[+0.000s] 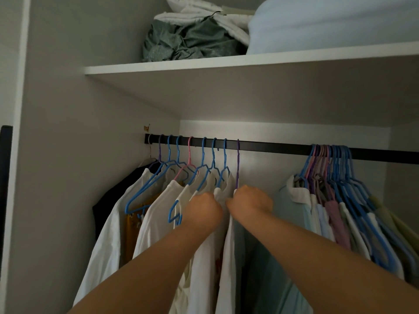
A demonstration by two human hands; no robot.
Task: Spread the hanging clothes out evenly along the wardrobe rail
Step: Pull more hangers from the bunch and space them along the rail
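A black wardrobe rail (272,148) runs left to right under a white shelf. On its left part hang several spaced hangers, blue, pink and purple, with mostly white garments (158,211). A tight bunch of hangers and pale clothes (333,200) crowds the right part. A bare stretch of rail separates the two groups. My left hand (203,210) is shut on the shoulder of a white garment. Right beside it, my right hand (251,201) is shut on the white garment that hangs from the purple hanger (237,162), the last one of the left group.
The white shelf (204,64) above holds a green cloth bundle (188,41), white bedding and a pale blue pillow (328,26). The wardrobe's left side wall (68,155) stands close to the first hangers. A dark garment (118,191) hangs at the far left.
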